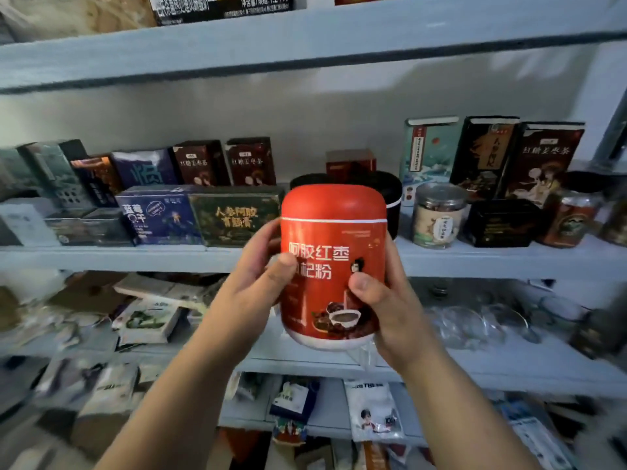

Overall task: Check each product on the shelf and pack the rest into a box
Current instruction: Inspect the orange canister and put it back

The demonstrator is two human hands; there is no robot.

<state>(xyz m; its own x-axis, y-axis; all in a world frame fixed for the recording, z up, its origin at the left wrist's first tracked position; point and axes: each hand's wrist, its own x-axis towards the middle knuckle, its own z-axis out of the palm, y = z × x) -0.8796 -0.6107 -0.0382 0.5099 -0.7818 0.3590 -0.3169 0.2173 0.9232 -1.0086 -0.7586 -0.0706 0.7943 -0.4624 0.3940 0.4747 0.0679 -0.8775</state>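
Black tub (pixel 390 188) (mostly behind the red jar (pixel 334 266)); lower packets (pixel 112 388) blurred.

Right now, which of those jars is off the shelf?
The red jar, gripped by the left hand and right hand in front of the shelf. The clear jar and black jar stand on it.

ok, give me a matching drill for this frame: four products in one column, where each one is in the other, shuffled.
Things:
1. red canister
2. clear jar
3. blue box
4. dark green box

Places:
A. on the middle shelf, right of the red canister
B. middle shelf, touching the dark green box's left side
C. gripped between left hand and right hand
D. middle shelf, just left of the red canister in view

Pairs: 1-C, 2-A, 3-B, 4-D
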